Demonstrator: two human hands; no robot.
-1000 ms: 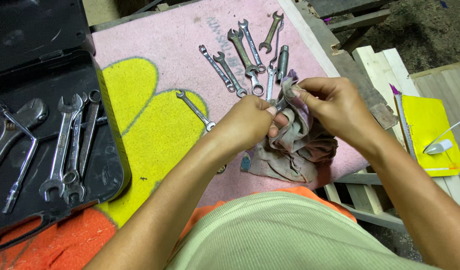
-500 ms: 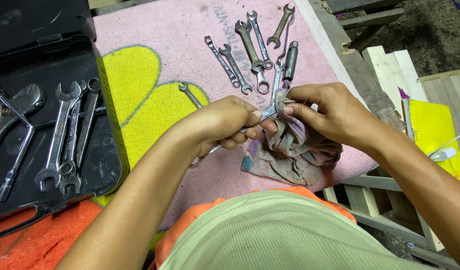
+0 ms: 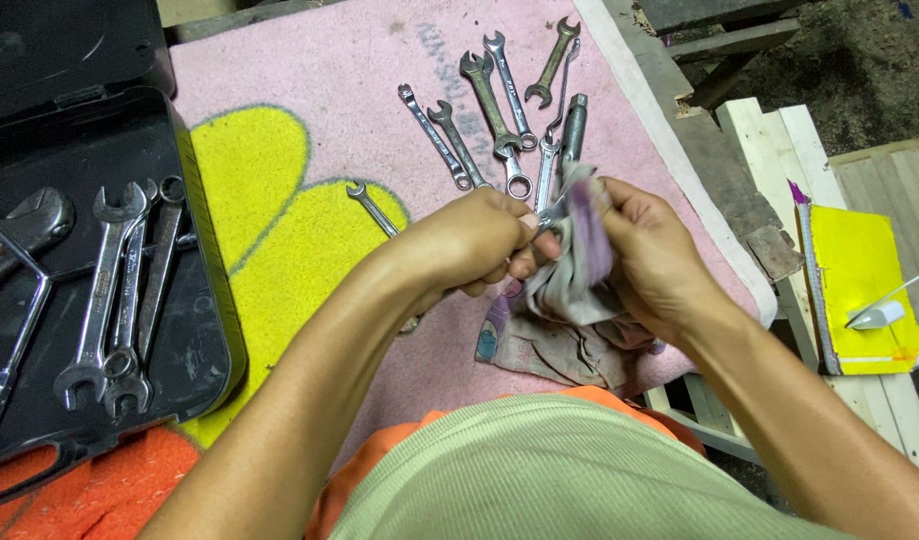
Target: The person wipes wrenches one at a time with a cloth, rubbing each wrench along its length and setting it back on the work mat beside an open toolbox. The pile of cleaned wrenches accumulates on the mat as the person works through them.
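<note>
Since the earlier frame, both hands have drifted a little toward the middle of the pink mat (image 3: pixel 310 60) and the cloth has bunched up higher between them. I see the left hand (image 3: pixel 470 245) with its fingers curled tight around a small metal wrench (image 3: pixel 553 213), of which only a short silvery tip shows at the fingertips. Meeting it, the right hand (image 3: pixel 655 255) has its fingers clenched around a dirty grey rag (image 3: pixel 570 280), pressing the cloth against that tip. The rag's loose end lies on the mat just below the hands. Beyond the knuckles, a fan of loose spanners (image 3: pixel 500 105) lies on the mat, and one small spanner (image 3: pixel 372 207) lies apart on the yellow flower pattern. At far left, an open black tool case (image 3: pixel 195 330) holds more wrenches. At far right, a yellow notebook (image 3: pixel 860 290) rests on pale wooden boards.
</note>
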